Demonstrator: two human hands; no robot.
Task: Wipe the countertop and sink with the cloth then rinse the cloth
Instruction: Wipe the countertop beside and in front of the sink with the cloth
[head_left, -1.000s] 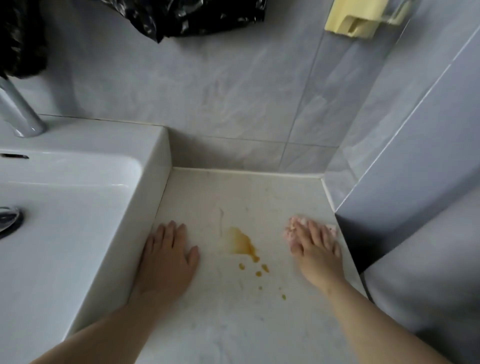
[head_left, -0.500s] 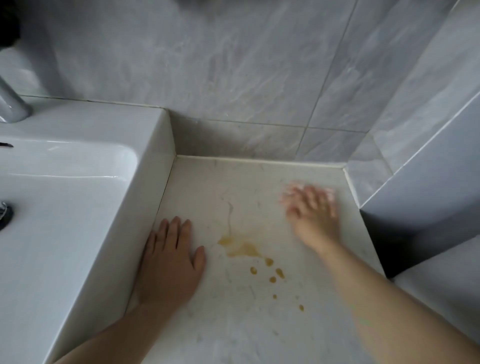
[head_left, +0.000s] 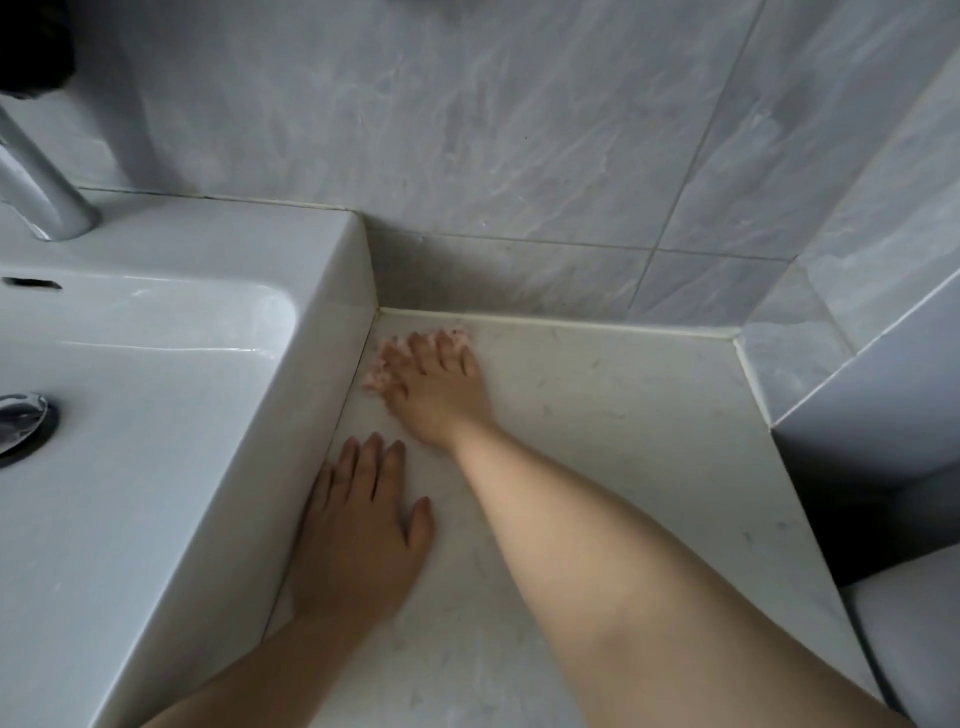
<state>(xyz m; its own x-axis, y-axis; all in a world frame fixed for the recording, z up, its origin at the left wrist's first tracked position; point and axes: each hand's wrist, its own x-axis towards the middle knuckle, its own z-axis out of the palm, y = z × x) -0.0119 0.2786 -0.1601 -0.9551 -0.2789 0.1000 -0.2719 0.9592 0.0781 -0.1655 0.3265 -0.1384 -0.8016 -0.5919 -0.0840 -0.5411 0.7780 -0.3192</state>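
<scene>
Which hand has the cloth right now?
The right hand, up in the back corner beside the sink, presses the pink cloth flat; the left hand rests bare on the countertop, nearer you.

Pressing a pink cloth (head_left: 375, 378) onto the pale countertop (head_left: 623, 441) with the right hand (head_left: 436, 387), fingers spread flat, just left of the frame's centre, close to the back corner beside the white sink (head_left: 332, 270). Resting the left hand (head_left: 358, 525) palm down below that, fingers straight, right against the sink's side wall. At the left edge, a chrome drain (head_left: 21, 421); in the upper left, a chrome tap (head_left: 39, 182). Across the top, grey marbled tiles (head_left: 467, 130).
</scene>
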